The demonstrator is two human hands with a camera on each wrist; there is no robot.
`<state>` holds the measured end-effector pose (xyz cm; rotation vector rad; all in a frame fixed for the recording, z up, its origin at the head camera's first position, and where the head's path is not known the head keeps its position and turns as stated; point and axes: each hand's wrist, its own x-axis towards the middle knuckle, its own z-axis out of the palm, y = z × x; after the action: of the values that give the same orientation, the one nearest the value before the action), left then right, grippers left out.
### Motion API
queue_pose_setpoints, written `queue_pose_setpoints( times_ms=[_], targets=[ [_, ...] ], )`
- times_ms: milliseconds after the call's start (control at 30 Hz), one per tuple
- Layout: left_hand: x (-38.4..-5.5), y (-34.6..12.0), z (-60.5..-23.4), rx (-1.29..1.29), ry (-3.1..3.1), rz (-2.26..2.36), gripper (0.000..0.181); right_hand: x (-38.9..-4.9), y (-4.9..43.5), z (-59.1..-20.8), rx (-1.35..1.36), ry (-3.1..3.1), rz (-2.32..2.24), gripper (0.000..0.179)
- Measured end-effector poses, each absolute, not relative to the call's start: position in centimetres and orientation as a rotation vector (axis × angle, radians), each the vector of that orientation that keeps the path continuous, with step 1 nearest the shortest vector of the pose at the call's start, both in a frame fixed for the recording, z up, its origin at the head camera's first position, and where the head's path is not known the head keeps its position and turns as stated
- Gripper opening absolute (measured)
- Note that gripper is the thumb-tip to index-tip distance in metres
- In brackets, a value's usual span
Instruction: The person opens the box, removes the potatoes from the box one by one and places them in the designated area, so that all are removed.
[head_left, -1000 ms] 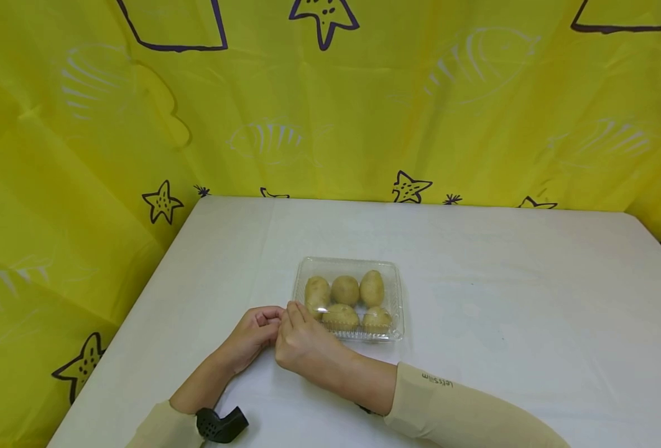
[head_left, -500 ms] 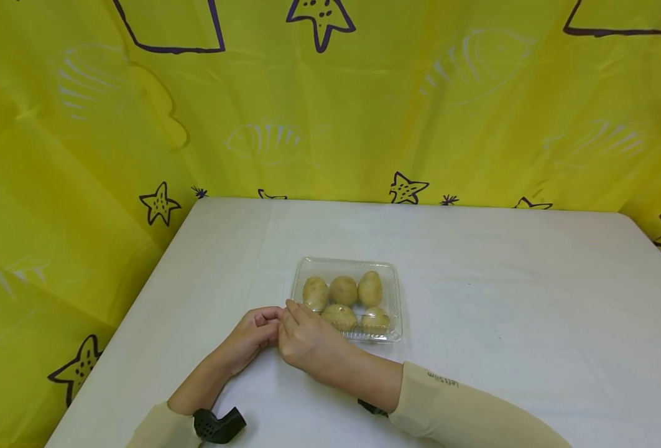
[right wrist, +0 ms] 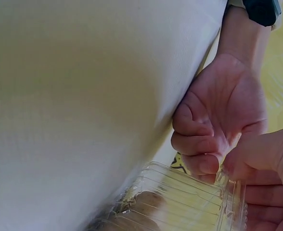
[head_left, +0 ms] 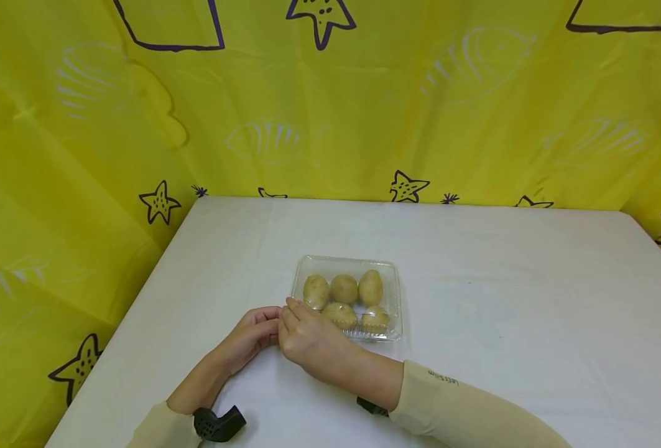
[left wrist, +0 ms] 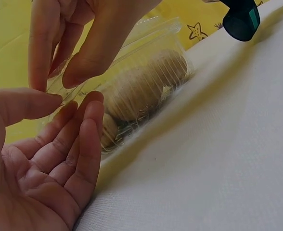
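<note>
A clear plastic clamshell container (head_left: pixel 390 277) lies on the table with its lid down, and several potatoes (head_left: pixel 344 289) show through it. At its front left corner my right hand (head_left: pixel 316 345) pinches the rim between thumb and fingers. My left hand (head_left: pixel 246 342) meets it there, its thumb and fingertips on the same corner. In the left wrist view the left palm (left wrist: pixel 43 192) faces up below the rim, with the right thumb (left wrist: pixel 86 65) just above. The right wrist view has the right thumb (right wrist: pixel 262 156) on the ridged container's corner (right wrist: pixel 180 187). Whether that corner is fastened cannot be seen.
A white cloth covers the table (head_left: pixel 503 298). Behind and to the left hangs a yellow curtain (head_left: pixel 352 124) with starfish and fish drawings. A black wrist camera mount (head_left: pixel 218 425) sits on the left forearm.
Both hands stay at the container's front left corner. The right hand has shifted very slightly to the right. The container and potatoes look the same.
</note>
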<state>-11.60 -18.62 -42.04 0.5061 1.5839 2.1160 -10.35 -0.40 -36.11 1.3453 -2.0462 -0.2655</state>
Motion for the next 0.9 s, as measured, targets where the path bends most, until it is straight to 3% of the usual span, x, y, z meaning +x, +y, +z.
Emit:
queue_pose_setpoints(
  times_ms=[900],
  targets=[
    [-11.55, -18.56, -42.19, 0.490, 1.595, 2.147, 0.028, -10.53, -0.12, -35.92, 1.358, -2.053, -0.186, 0.019]
  ],
)
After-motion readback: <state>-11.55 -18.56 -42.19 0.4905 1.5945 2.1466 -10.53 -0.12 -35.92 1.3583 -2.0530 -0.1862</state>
